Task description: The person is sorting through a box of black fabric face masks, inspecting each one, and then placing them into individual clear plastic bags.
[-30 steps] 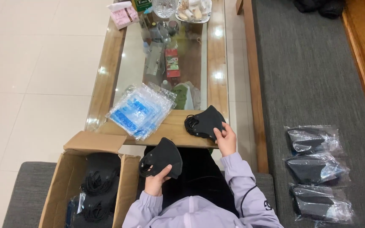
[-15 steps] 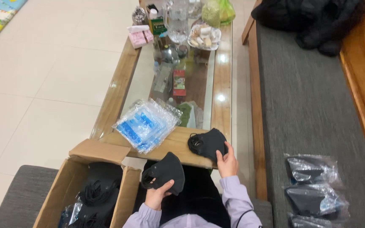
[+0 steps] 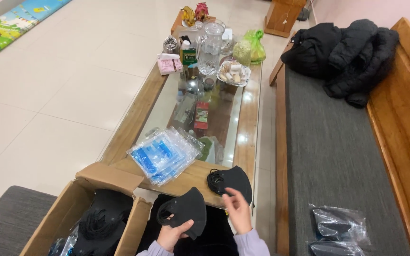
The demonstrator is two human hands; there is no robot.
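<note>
The head view is centred on a long glass-topped table (image 3: 250,142), and every place here is told from it. At the table's near end, just off its edge, a black face mask (image 3: 183,211) is pinched by the left hand (image 3: 172,235), thumb on top and fingers curled beneath. A second black mask (image 3: 233,182) is laid on the table's near wooden edge, and the right hand (image 3: 237,212) is held over its near side with the fingers loosely spread; contact at the fingertips cannot be told for sure.

Judged from this, the second mask could be nudged off the table's near edge, since part of it lies close to the rim and no grip is closed on it. The ear loops bunched at its left side could also be snagged by a finger and the mask dragged. The stack of clear blue-printed bags (image 3: 166,154), left of that mask on the same end, is slick and fanned, so it could be slid by a stray sleeve.

Both forearms are brought in from the near end, wrists low, palms turned inward. A cardboard box (image 3: 79,204) of black masks is set left of the near end.
</note>
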